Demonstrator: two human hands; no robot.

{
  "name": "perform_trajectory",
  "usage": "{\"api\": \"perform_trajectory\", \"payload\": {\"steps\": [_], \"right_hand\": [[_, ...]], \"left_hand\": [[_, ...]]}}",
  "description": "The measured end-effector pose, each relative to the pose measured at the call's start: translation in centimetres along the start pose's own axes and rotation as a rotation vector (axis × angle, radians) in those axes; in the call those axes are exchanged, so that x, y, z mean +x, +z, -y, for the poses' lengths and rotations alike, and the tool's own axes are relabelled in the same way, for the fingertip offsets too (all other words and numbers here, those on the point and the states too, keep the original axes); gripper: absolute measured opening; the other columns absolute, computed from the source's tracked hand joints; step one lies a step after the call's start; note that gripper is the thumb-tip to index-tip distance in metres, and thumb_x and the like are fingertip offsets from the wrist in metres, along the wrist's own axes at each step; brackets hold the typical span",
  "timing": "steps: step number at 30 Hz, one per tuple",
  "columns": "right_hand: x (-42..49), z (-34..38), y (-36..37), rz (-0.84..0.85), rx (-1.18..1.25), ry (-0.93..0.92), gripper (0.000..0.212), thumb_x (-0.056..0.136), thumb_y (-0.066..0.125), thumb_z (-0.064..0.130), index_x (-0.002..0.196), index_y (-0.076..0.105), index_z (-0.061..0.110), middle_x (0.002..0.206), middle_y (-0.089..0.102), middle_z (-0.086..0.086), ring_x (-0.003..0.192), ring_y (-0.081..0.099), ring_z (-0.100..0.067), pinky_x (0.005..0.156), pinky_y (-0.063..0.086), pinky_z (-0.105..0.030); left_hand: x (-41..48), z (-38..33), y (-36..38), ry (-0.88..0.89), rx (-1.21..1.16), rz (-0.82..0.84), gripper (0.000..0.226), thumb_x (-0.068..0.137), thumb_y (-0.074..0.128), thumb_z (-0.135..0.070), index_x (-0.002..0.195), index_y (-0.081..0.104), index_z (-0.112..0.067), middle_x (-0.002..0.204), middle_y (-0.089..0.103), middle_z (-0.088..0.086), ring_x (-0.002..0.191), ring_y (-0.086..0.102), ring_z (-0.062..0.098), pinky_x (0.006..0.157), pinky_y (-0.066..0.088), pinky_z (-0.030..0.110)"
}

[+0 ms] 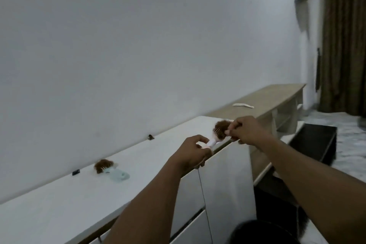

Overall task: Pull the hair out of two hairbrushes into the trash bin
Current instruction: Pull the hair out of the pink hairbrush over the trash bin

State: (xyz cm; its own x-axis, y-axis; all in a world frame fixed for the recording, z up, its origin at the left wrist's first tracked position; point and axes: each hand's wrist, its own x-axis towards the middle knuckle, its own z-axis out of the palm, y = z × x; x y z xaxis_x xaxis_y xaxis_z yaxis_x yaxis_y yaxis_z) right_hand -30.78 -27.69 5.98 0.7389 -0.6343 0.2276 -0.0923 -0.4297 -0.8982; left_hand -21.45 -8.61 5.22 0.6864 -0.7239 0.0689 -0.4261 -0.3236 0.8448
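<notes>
Pale green plastic hairbrush, matted with brown hair, lies on the white counter. Left hand grips the pink plastic hairbrush by its handle; right hand pinches its light, soft brown hair clump, best taken near the bristles.

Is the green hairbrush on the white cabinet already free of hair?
No, the green hairbrush lying on the white cabinet has a clump of brown hair in its bristles.

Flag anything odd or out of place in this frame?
Nothing spilled or broken. The mint hairbrush lies on the white cabinet top, its hair uncleared. The left hand holds the pink hairbrush; the right hand pinches its hair clump.
</notes>
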Motion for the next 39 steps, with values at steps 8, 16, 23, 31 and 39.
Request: {"api": "perform_trajectory", "payload": {"steps": [8,16,23,31,39], "right_hand": [[-3.4,-7.8,-6.5,-0.140,0.252,0.246,0.021,0.087,0.075,0.007,0.089,0.056,0.015,0.078,0.073,-0.011,0.066,0.072,-0.020,0.055,0.051,-0.031],[-5.1,-16.9,-4.1,-0.098,0.294,0.392,0.022,0.087,0.073,0.001,0.094,0.055,0.013,0.081,0.072,-0.009,0.060,0.072,-0.015,0.051,0.052,-0.023],[-4.6,-24.4,-0.8,-0.030,0.329,0.554,0.022,0.089,0.067,-0.006,0.088,0.053,0.012,0.074,0.066,-0.012,0.050,0.067,-0.013,0.053,0.046,-0.025],[-2.9,-33.8,4.7,0.027,0.276,0.682,0.022,0.087,0.067,-0.006,0.088,0.055,0.012,0.070,0.065,-0.009,0.057,0.066,-0.016,0.053,0.049,-0.024],[-4.8,-44.5,9.4,0.142,0.167,0.850,0.019,0.087,0.065,-0.006,0.081,0.059,0.011,0.067,0.063,-0.011,0.055,0.063,-0.017,0.051,0.051,-0.022]], "left_hand": [[2.3,-0.3,10.6,-0.017,-0.133,0.191,0.024,0.092,0.058,-0.013,0.115,0.056,-0.019,0.083,0.058,0.010,0.057,0.046,0.016,0.047,0.035,0.025],[1.9,7.3,17.6,-0.187,-0.239,0.203,0.017,0.100,0.056,-0.023,0.113,0.061,-0.015,0.077,0.060,0.010,0.052,0.044,0.017,0.045,0.033,0.023],[3.7,13.1,20.9,-0.307,-0.200,0.247,0.011,0.097,0.061,-0.019,0.104,0.062,-0.010,0.070,0.060,0.009,0.042,0.044,0.015,0.038,0.033,0.017],[6.5,22.8,25.2,-0.414,-0.109,0.302,0.005,0.097,0.061,-0.016,0.097,0.059,-0.012,0.065,0.063,0.008,0.037,0.047,0.018,0.039,0.035,0.019],[6.7,33.5,30.7,-0.583,-0.051,0.397,0.007,0.096,0.063,-0.015,0.089,0.062,-0.012,0.056,0.060,0.004,0.033,0.046,0.008,0.037,0.034,0.017]]}}
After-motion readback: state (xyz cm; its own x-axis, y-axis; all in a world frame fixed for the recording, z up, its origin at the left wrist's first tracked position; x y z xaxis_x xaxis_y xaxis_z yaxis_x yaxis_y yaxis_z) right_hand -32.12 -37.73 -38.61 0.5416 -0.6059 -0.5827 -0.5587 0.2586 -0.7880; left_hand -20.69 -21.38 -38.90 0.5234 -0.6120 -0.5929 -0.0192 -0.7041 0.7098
